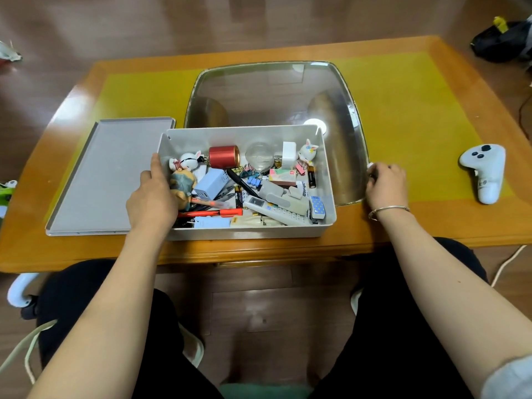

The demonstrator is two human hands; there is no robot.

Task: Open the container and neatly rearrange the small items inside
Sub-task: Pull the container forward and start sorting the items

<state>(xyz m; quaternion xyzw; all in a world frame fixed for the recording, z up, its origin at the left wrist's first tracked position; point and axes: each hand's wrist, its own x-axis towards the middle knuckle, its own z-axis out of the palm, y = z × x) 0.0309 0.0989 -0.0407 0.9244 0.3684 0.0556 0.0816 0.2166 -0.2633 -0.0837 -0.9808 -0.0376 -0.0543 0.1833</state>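
Observation:
An open grey container (328, 182) stands at the table's front middle, full of jumbled small items: a red tin (224, 156), a clear bulb (260, 156), rabbit figurines (308, 151), a white remote (276, 210), a blue charger (211, 182), pens, batteries and binder clips. Its grey lid (106, 177) lies flat on the table to the left. My left hand (152, 194) reaches into the container's left end, thumb along the left wall, fingers curled round a grey-blue figurine (181, 182). My right hand (385, 182) rests on the table right of the container, fingers curled on something small and white.
A glass panel (273, 93) is set in the orange wooden table (417, 110) behind the container. A white game controller (483, 171) lies at the far right. My black-clad legs are under the front edge. A dark bag (501, 41) sits on the floor, top right.

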